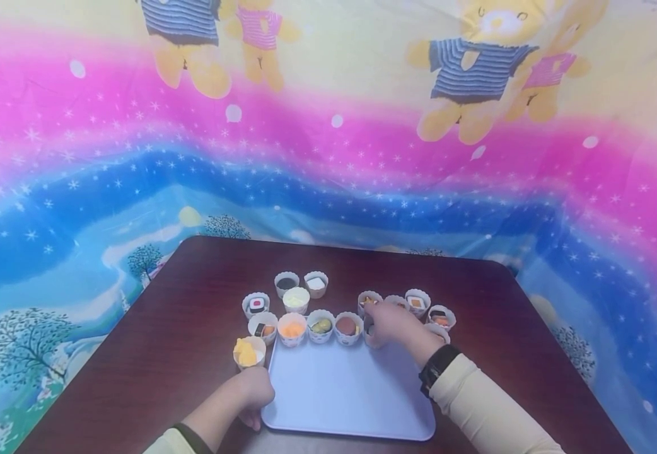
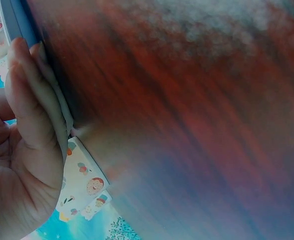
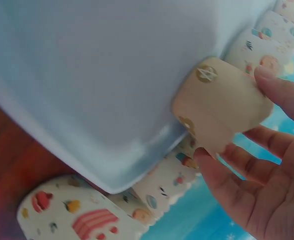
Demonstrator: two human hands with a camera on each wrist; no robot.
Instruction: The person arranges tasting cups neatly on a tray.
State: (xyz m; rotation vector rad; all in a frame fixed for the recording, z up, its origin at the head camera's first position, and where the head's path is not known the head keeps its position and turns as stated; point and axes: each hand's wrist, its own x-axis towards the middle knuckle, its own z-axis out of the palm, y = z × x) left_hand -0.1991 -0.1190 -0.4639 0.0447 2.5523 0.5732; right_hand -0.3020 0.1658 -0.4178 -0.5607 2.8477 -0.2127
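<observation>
The foremost sleeve (image 1: 493, 403) leads to the right hand (image 1: 393, 323), whose fingers pinch a cup (image 3: 221, 102), probably light and crushable, best held by its wall, at the far edge of the tray (image 1: 351, 394); whether the left hand (image 1: 253, 388) grips is unclear.

Counter (image 1: 135, 353): wood in appearance, grained, smooth, glossy, with cloudy pale reflections.
Tray (image 1: 345, 397), set in from the counter's left and right edges: plastic in appearance, smooth, low satin sheen, even-surfaced to its rim.
Cups (image 1: 292, 338), most between tray and the counter's far edge: paper in appearance, matt, printed, thin-walled.
Tan cup (image 3: 221, 105), at the tray's far edge: papery, matt, smooth, with printed marks.
Curtain (image 1: 328, 154), beyond the counter's far edge: printed cloth, smooth, faint sheen, softly creased.
Sleeve (image 1: 487, 403), near the counter's right edge: cloth, matt.
Wristband (image 1: 441, 366): dark, material unclear.
</observation>
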